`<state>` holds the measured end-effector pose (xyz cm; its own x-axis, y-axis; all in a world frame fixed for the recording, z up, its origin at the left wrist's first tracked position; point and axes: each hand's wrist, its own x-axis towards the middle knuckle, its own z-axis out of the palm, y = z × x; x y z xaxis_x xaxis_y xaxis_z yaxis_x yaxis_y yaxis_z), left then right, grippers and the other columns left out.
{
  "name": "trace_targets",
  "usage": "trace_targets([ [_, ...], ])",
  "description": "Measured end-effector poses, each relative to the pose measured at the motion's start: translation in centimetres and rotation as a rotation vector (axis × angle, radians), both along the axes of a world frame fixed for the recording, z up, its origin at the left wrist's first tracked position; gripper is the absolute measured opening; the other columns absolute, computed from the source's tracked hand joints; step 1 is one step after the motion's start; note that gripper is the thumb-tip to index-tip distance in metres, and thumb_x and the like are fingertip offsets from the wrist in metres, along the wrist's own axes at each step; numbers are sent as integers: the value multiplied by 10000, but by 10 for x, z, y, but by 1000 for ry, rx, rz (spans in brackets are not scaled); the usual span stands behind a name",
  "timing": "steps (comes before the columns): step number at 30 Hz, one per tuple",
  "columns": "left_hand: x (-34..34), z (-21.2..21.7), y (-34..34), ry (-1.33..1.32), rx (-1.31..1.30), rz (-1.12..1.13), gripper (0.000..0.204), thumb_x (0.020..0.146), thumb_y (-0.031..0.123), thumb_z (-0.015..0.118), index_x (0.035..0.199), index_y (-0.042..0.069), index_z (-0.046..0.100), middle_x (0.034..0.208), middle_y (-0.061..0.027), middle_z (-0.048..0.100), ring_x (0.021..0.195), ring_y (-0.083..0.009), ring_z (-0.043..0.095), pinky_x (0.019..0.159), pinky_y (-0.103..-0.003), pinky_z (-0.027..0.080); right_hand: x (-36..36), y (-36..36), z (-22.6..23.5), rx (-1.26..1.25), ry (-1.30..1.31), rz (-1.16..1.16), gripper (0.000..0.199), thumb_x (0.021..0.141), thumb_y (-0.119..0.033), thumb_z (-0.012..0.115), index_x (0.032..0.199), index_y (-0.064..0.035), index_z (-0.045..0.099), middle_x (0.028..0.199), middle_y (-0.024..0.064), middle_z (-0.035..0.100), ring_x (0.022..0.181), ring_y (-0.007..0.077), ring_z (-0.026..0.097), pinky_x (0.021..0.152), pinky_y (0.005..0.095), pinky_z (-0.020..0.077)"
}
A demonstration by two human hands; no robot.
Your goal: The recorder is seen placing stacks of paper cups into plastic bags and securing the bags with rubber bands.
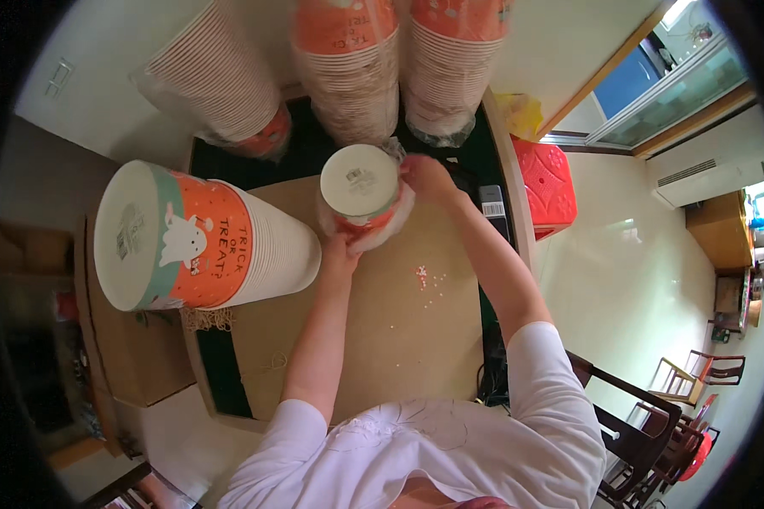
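**Both hands on one wrapped cup stack, four more stacks around it**

The brown cardboard sheet (390, 322) covers most of the dark table (221, 365), and everything else sits on or behind it. Five stacks of orange-and-white paper cups are in view. The biggest to the eye is the stack lying on its side (195, 237) at the left, its white bottom turned toward the camera. Three more stacks in clear plastic sleeves stand along the back: one leaning at the back left (221, 81), one in the middle (348, 68), one at the back right (454, 59).

The fifth, the short wrapped stack (361, 193), stands near the centre of the cardboard, bottom up. The left hand (341, 253) is closed against its lower near side, gripping the wrap. The right hand (427, 178) clasps the plastic at its upper right edge, fingers curled.

One red plastic stool (547, 187) stands on the floor to the right. Small pale specks (429, 284) lie scattered on the cardboard beside the right forearm.
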<state>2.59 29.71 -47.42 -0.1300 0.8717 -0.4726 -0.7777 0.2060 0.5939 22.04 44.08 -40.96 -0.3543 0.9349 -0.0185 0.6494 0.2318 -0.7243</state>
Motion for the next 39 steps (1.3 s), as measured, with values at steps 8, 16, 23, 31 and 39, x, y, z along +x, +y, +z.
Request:
trace_targets([
  [8,-5,0,5,591,-204,-234,387,817,243,608,1123,18,533,951,-82,622,802,-202,602,685,-334,504,-14,-53,125,336,-102,435,655,707,-418,680,1282,-204,452,1335,155,410,1238,351,379,986,480,344],
  [16,35,105,7,1342,-207,-474,381,849,256,523,1130,-1,539,1063,-197,615,975,-312,605,793,-400,468,3,-92,107,358,-496,364,873,623,-467,724,1382,-277,336,1441,141,257,1339,376,205,1035,601,204],
  [23,48,89,32,1090,-104,-20,322,801,185,569,1069,8,592,974,-212,639,931,-357,614,778,-402,483,-3,-71,77,470,-540,232,793,701,-549,626,1381,-248,351,1457,128,233,1334,370,219,1018,624,206],
  [31,15,60,40,1335,-5,-35,467,871,247,548,1269,32,434,1293,-157,471,1210,-256,441,998,-385,351,28,-46,58,271,414,-128,405,838,-205,598,1218,-84,524,1245,173,499,1174,301,462,995,396,349],
  [39,34,113,79,563,350,-237,542,920,451,443,1295,60,425,1193,-111,558,1178,-232,467,995,-362,353,57,-59,-24,-403,1077,-391,536,971,-431,338,1299,-19,436,1238,89,518,1149,164,468,998,298,333],
])
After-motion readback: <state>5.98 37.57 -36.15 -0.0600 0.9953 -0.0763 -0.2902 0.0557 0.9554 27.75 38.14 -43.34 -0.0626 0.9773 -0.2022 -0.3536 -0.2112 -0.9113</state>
